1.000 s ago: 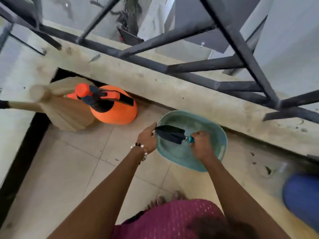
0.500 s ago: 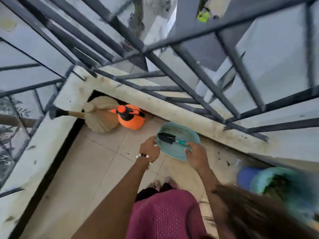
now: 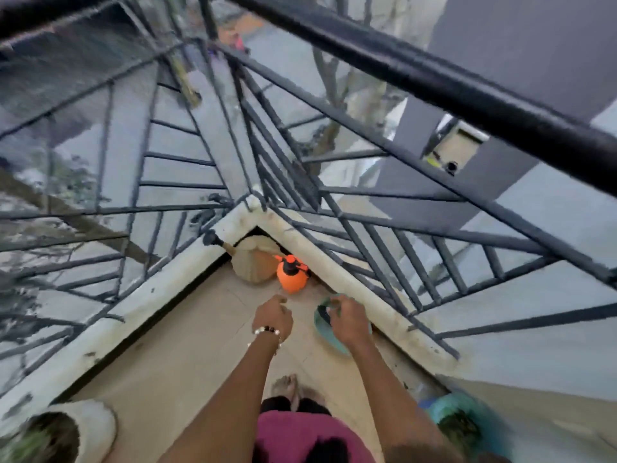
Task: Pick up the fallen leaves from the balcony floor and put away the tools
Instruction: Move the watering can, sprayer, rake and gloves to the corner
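- Your right hand (image 3: 347,324) hangs over the teal basin (image 3: 325,330), which sits on the tiled balcony floor (image 3: 187,355) against the low white ledge (image 3: 364,295). The fingers curl downward above the dark trowel blade (image 3: 323,312); motion blur hides whether they grip anything, so I cannot tell.
- The trowel lies inside the basin, only its dark blade showing past your knuckles.
- Your left hand (image 3: 272,317), with a beaded bracelet (image 3: 267,330) at the wrist, hovers above bare floor just left of the basin, fingers loosely bent and holding nothing.
- The orange sprayer (image 3: 291,274) stands in the balcony corner, touching a tan fan-shaped broom (image 3: 252,264) whose handle leans over the ledge.
- Dark metal railing (image 3: 367,208) rises from the ledge on both sides.
- A white planter (image 3: 90,426) sits at lower left; a teal pot (image 3: 467,419) with greenery sits at lower right, both blurred.
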The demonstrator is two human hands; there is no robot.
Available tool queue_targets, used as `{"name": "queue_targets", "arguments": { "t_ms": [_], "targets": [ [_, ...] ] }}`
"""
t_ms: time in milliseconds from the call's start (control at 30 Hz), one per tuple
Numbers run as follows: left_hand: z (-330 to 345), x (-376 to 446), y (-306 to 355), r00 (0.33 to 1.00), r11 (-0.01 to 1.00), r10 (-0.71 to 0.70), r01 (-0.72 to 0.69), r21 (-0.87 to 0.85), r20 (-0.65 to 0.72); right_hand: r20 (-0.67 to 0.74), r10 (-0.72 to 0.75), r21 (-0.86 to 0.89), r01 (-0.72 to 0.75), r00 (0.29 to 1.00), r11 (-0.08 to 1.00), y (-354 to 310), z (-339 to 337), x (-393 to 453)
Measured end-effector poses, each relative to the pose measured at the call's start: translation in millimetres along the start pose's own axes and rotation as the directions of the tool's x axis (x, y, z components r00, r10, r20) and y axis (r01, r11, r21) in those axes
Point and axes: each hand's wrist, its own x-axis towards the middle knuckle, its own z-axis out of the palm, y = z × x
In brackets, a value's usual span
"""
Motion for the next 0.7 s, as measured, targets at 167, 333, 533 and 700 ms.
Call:
{"name": "queue_targets", "arguments": {
  "t_ms": [167, 333, 533, 700],
  "targets": [
    [-49.2, -45.8, -34.1, 0.987, 0.997, -0.05, 0.057, 0.044, -0.15, 0.108, -0.192, -0.262, 0.214, 0.975, 0.941, -59.9, 4.6, -22.0],
    [-82.0, -91.0, -93.9, 0.933, 0.974, -0.191, 0.219, 0.058, -0.306, 0.285, -0.42, -0.361, 0.502, 0.862, 0.786, -112.9, 36.0, -41.5],
    [-119.0, -156.1, -185.3, 0.79, 0.907, -0.401, 0.415, -0.078, -0.464, 0.487, -0.565, -0.341, 0.741, 0.666, 0.578, -186.9, 111.4, -83.8],
    [-131.8, -232.9, -279.3, 0.615, 0.793, -0.592, 0.559, -0.24, -0.521, 0.633, -0.593, -0.303, 0.864, 0.498, 0.402, -236.0, 200.7, -157.7]
  ]
}}
